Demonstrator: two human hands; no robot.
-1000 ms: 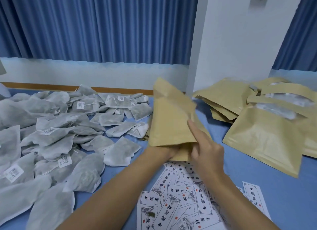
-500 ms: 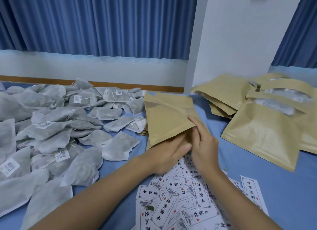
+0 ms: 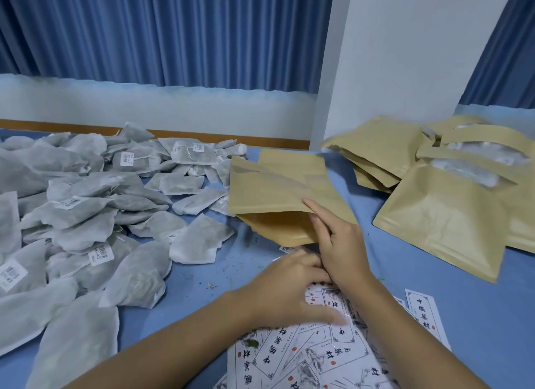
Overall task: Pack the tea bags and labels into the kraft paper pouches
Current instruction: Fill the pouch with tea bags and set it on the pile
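A blue table is covered at its left by a heap of tea bags, well over twenty, too overlapped for an exact count. At the right, at least five kraft pouches are piled; white contents are seen in two mouths. One open pouch is held at the centre by the right hand, index finger laid along its upper lip, the other fingers curled at the mouth. Roughly a dozen labels are spread nearest, one single label apart. The left hand is laid on them, blurred; a pinch cannot be told.
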